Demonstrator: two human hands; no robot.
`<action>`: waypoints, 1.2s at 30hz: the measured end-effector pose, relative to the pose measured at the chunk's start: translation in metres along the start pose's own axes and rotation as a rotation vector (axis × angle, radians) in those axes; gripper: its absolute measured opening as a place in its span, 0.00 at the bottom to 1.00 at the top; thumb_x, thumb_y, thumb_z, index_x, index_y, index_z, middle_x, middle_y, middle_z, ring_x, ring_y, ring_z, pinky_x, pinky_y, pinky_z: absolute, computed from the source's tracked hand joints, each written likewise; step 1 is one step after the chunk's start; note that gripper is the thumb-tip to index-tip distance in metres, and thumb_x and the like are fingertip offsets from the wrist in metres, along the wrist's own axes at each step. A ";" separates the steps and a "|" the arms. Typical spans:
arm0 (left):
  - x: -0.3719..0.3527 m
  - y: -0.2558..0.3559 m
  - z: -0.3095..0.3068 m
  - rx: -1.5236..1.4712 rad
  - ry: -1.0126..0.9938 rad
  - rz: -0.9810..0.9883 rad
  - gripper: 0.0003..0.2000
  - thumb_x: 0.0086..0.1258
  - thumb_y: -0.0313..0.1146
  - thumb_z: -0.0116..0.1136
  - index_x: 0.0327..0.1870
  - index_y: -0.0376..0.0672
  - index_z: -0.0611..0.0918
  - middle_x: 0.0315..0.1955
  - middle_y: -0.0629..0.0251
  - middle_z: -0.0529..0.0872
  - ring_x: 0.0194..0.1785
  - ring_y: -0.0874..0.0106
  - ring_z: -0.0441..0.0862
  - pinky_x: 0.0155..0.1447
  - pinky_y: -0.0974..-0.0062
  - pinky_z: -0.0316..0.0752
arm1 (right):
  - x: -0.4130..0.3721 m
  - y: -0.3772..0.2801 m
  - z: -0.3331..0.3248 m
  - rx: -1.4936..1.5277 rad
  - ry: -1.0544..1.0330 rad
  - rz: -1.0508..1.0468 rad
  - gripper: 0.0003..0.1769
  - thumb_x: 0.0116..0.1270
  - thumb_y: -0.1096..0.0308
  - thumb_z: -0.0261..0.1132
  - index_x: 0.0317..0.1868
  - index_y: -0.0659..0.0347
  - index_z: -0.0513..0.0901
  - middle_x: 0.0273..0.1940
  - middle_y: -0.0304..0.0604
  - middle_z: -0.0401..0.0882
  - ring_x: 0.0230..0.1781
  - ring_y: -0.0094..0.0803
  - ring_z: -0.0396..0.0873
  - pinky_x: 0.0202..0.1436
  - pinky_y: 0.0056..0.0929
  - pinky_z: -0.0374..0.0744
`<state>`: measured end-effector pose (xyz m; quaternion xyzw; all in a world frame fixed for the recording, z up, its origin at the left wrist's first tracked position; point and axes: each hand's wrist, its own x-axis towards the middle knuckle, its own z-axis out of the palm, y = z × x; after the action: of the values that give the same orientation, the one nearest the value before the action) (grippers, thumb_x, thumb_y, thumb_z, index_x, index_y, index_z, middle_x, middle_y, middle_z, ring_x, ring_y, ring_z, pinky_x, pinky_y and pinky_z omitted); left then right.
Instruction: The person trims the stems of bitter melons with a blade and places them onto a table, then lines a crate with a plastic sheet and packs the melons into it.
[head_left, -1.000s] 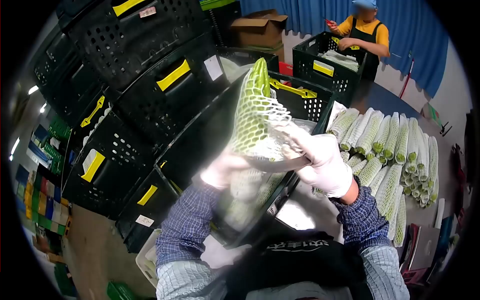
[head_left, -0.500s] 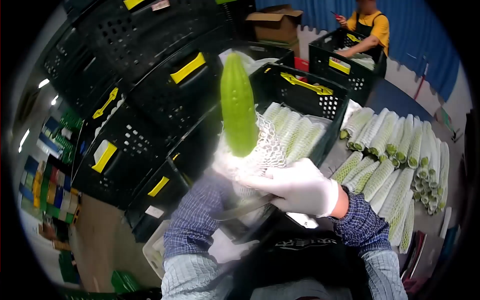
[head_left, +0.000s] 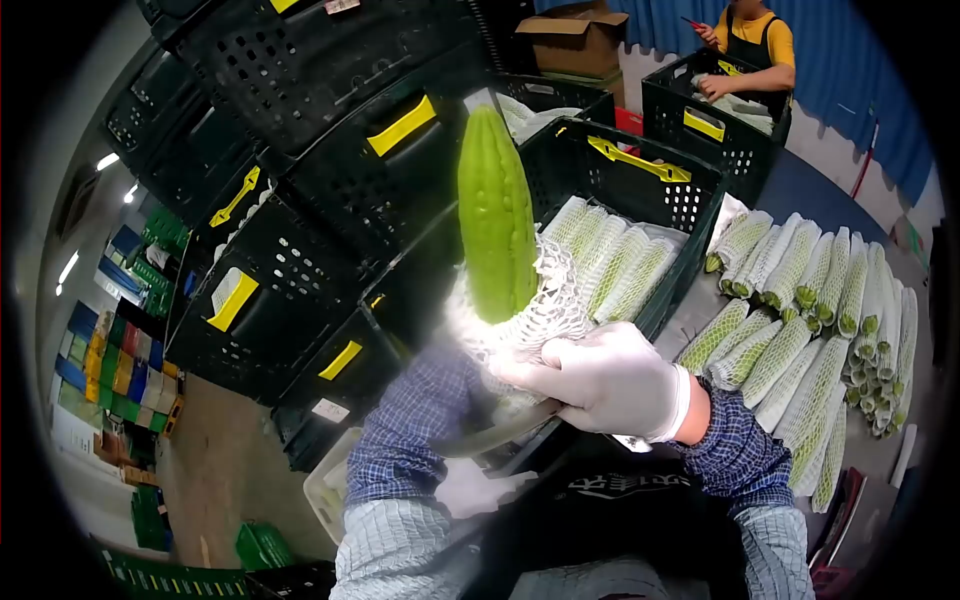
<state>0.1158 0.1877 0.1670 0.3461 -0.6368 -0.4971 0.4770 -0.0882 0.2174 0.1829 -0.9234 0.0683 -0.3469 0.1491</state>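
Note:
A green bitter melon stands upright before me, its upper part bare. White foam netting is bunched around its lower end. My left hand, gloved and blurred, is wrapped about the netted lower end; its fingers are mostly hidden. From the right, my gloved right hand pinches the netting's lower edge between thumb and fingers. Just behind the netting, several netted bitter melons lie in rows inside a dark crate.
Many netted melons are piled on the grey table to the right. Stacked dark crates with yellow handles rise at the left. Across the back, a person in yellow reaches into another crate. A cardboard box stands nearby.
The whole view has shifted slightly to the right. The netting's right side sits a little lower around the melon. My hands keep nearly the same hold.

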 end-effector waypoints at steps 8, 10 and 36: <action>0.004 -0.005 -0.006 0.246 -0.059 0.049 0.40 0.55 0.27 0.73 0.73 0.38 0.70 0.62 0.59 0.81 0.66 0.69 0.77 0.72 0.68 0.70 | -0.024 0.018 -0.035 -0.136 0.263 0.052 0.28 0.50 0.75 0.70 0.56 0.52 0.86 0.30 0.35 0.84 0.23 0.30 0.80 0.29 0.25 0.79; 0.002 -0.010 0.000 0.182 -0.044 -0.005 0.42 0.47 0.30 0.78 0.68 0.36 0.74 0.60 0.62 0.81 0.64 0.71 0.77 0.71 0.69 0.69 | -0.037 0.038 -0.046 -0.144 0.641 0.158 0.19 0.61 0.76 0.68 0.54 0.57 0.87 0.29 0.31 0.84 0.21 0.19 0.75 0.26 0.21 0.75; 0.012 -0.056 0.003 -1.179 0.250 -0.284 0.33 0.74 0.45 0.60 0.71 0.34 0.62 0.64 0.45 0.73 0.65 0.55 0.75 0.73 0.54 0.69 | -0.025 0.087 0.015 -0.763 0.439 0.256 0.33 0.51 0.77 0.68 0.62 0.52 0.82 0.27 0.32 0.77 0.26 0.29 0.78 0.32 0.28 0.74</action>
<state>0.1073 0.1630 0.1155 0.1615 -0.1418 -0.7796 0.5883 -0.0992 0.1446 0.1284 -0.8011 0.3346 -0.4633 -0.1780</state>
